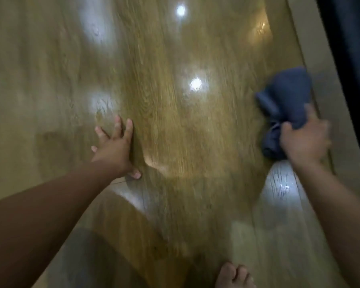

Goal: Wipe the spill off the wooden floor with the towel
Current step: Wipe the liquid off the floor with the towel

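Note:
My right hand (pixel 304 140) is closed on a bunched dark blue towel (pixel 285 102), which rests on the wooden floor (pixel 175 125) at the right, near the pale skirting. My left hand (pixel 114 148) lies flat on the floor at centre left, fingers spread, holding nothing. The floor is glossy with bright ceiling-light reflections. A wet-looking sheen with small droplets (pixel 283 187) shows just below my right hand. The frame is motion-blurred, so the extent of the spill is unclear.
A pale skirting strip (pixel 328 65) runs along the right side, with a dark blue surface (pixel 353 38) beyond it. My bare foot (pixel 234 276) shows at the bottom edge. Open floor stretches to the left and ahead.

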